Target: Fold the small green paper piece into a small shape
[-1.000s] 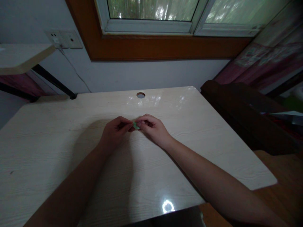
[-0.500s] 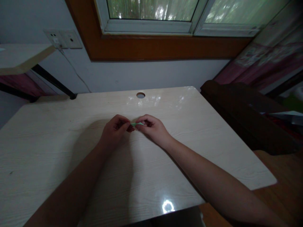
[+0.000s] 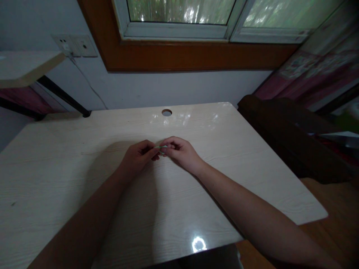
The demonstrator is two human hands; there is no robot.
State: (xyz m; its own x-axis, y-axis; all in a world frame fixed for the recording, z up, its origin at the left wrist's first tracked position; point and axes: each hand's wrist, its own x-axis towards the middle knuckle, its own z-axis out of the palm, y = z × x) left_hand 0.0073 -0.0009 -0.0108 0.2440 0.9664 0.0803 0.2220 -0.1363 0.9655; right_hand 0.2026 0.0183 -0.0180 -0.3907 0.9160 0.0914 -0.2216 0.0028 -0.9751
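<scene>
At frame centre, our left hand (image 3: 139, 154) and right hand (image 3: 181, 151) pinch one green piece (image 3: 161, 147).
Our two hands sit closer together than before.

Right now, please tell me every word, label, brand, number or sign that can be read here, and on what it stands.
None: I can read no text in this view.
Small green piece between the left hand and right hand: too small and partly covered to tell.
Wall sockets: any marking is too small to read.
Pale flat thing at far right: too blurred.
</scene>
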